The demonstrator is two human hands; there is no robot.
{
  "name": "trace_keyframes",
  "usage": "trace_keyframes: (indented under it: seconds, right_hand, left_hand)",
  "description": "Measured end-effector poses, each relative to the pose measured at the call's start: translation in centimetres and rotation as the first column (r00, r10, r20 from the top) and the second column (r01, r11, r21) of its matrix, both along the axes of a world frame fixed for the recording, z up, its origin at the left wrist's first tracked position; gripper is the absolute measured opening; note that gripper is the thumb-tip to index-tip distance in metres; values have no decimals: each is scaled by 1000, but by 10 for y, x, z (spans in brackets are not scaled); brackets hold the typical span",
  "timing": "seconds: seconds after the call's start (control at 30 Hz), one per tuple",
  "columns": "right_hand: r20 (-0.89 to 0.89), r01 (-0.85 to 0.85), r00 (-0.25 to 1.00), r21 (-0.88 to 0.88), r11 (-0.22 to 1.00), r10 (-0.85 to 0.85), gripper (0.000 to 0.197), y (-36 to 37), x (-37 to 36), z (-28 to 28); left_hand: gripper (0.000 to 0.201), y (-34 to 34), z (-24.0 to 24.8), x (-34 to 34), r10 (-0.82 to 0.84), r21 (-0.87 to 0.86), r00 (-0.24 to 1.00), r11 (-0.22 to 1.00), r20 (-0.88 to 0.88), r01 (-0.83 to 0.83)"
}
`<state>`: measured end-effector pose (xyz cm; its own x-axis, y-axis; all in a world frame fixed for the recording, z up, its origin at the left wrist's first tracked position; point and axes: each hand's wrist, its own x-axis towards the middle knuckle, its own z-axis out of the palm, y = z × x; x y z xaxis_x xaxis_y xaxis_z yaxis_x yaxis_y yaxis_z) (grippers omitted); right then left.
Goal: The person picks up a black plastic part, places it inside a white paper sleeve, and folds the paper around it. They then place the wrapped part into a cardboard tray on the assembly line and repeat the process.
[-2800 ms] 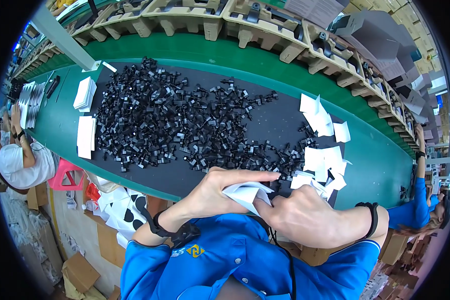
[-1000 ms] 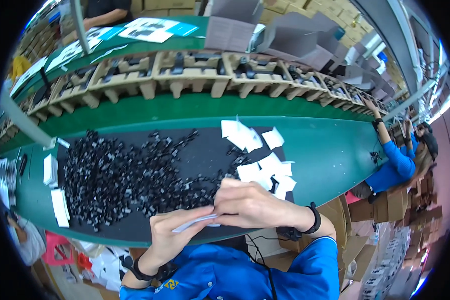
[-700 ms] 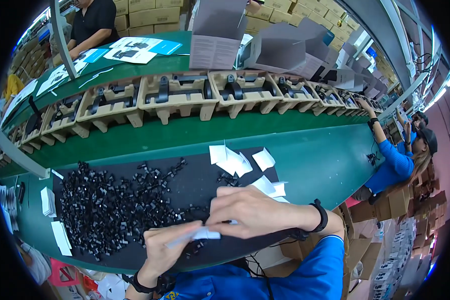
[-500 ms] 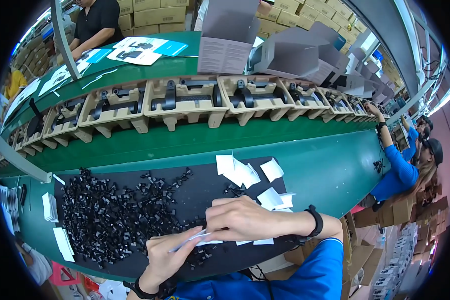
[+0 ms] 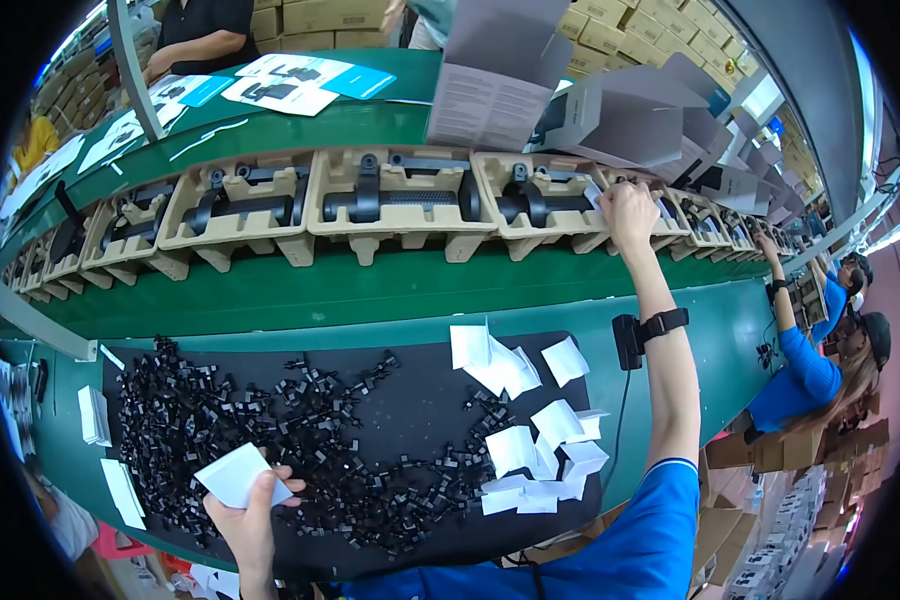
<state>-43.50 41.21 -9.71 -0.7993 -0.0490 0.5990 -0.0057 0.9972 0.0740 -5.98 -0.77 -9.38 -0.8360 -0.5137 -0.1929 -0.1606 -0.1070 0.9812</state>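
Low on the left, over a pile of small black plastic parts (image 5: 195, 430), my left hand (image 5: 248, 520) grips a folded white paper (image 5: 234, 474) between thumb and fingers. My right hand (image 5: 630, 212) is stretched far forward over a beige moulded tray (image 5: 588, 243) in the row. Its fingers are bent together, and the edge of a white piece of paper (image 5: 593, 195) shows beside them; the rest is hidden. A black device on a wristband (image 5: 628, 342) sits on my right wrist, with a cable hanging from it.
Beige trays (image 5: 335, 225) with black devices line the green conveyor. Folded white papers (image 5: 525, 455) lie at the right of the black mat (image 5: 410, 410). Grey boxes (image 5: 630, 125) and leaflets (image 5: 280, 85) stand beyond. Co-workers (image 5: 810, 365) work at right and far side.
My hands were together over the mat on a white paper. The right has swung forward to the tray row; the left has moved left, holding a paper. The trays appear shifted slightly.
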Motion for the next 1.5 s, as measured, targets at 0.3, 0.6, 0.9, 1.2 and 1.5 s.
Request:
trace_keyframes:
  seconds: [0.3, 0.6, 0.9, 1.2, 1.5]
  right_hand:
    - [357, 233, 908, 2, 972, -218, 25, 25, -31, 0]
    - [150, -791, 569, -170, 588, 808, 49, -174, 195, 55]
    - [177, -903, 304, -258, 343, 936, 80, -234, 317, 25]
    - [55, -923, 380, 90, 375, 923, 47, -211, 352, 40]
    - [-14, -951, 306, 49, 306, 952, 41, -206, 358, 43]
  left_hand:
    - [28, -4, -6, 7, -142, -10, 990, 990, 24, 142]
    - [33, -3, -15, 14, -216, 479, 973, 847, -84, 230]
    - [30, 37, -12, 18, -488, 116, 838, 843, -244, 525]
    - [31, 44, -13, 45, -560, 165, 783, 774, -272, 611]
    - [35, 44, -8, 55, -583, 336, 753, 674, -306, 658]
